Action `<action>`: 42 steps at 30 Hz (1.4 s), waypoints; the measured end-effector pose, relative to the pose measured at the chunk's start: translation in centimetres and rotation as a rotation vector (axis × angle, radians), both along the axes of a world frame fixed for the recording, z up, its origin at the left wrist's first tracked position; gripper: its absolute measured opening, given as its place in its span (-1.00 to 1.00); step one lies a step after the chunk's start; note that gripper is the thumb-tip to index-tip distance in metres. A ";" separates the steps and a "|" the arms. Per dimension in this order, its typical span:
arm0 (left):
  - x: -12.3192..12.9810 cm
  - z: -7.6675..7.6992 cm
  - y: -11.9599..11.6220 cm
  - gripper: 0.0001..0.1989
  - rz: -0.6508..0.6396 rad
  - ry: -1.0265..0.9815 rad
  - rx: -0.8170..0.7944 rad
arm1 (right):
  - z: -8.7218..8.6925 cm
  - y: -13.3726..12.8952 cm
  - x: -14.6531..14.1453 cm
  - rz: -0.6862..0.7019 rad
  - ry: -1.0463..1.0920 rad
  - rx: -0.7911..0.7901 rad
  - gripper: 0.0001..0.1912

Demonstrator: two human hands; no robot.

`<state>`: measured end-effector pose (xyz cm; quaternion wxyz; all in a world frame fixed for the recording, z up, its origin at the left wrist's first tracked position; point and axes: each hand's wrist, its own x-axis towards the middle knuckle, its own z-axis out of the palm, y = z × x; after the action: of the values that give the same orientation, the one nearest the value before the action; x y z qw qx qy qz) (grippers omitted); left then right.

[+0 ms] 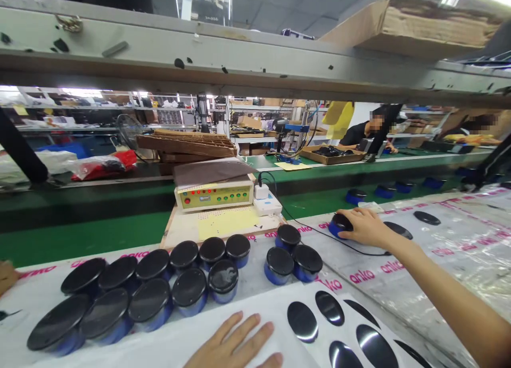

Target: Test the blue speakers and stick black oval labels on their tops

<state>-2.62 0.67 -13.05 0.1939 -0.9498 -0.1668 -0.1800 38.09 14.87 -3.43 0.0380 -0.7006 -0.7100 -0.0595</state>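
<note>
1. Factory bench, assembly line: R hand (364, 228) curled over a blue round unit with a glossy black top (340, 224), fingers closed on the top, unit seated on the printed "anko" plastic sheeting (447, 272). Grip looks firm, wrist low and level w/ the bench.
2. L hand (235, 344) open, fingers spread, lying flat on a white sheet (239, 325), holding nothing. Black oval pads (302, 321) lie on the same sheet just right of it.
3. In the way: thin black cord (339, 245) crosses the sheeting just below R wrist, coming from a white plug block (261, 191). Its far end is hidden under the forearm, so can't tell what it connects to. Cluster of matching units (151, 304) stands between the hands, close to the held unit.
4. Around: beige control box w/ red & green lights (214, 195) on yellow-papered board (227, 223); green conveyor belt (80, 240) behind. Further back, a co-worker (361, 134) in dark top sits at a cardboard tray (332, 156). Steel shelf beam (239, 54) overhead.
</note>
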 end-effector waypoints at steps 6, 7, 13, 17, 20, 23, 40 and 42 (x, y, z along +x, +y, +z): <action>1.5 7.0 1.0 -0.42 0.115 0.082 -0.328 | -0.8 -5.9 -7.9 0.305 0.221 -0.066 -0.49; 2.5 7.7 1.7 -0.41 0.194 0.027 -0.433 | -1.0 -6.6 -9.5 0.354 0.257 -0.088 -0.49; 8.5 7.2 6.0 -0.29 0.395 -0.192 -0.719 | -1.6 -8.5 -11.7 0.477 0.418 -0.106 -0.68; 9.1 5.0 6.1 -0.32 0.352 -0.332 -0.802 | -1.6 -8.8 -9.8 0.460 0.516 -0.007 -0.76; 8.8 4.2 6.1 -0.30 0.316 -0.441 -0.862 | -1.7 -8.9 -9.0 0.408 0.609 0.078 -0.76; 8.6 4.4 6.3 -0.32 0.275 -0.517 -0.914 | -2.3 -8.7 -9.0 0.382 0.575 0.020 -0.79; 9.3 5.1 4.6 -0.11 0.263 -0.805 -1.082 | -2.5 -11.1 -13.1 0.563 0.740 -0.083 -0.52; 9.2 5.4 4.6 -0.11 0.257 -0.797 -1.104 | -2.5 -10.9 -12.8 0.566 0.772 -0.100 -0.53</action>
<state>6.62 5.25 -7.69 -0.3744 -0.7434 -0.4036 -0.3798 25.32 3.95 -5.97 0.2796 -0.4516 -0.8090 0.2519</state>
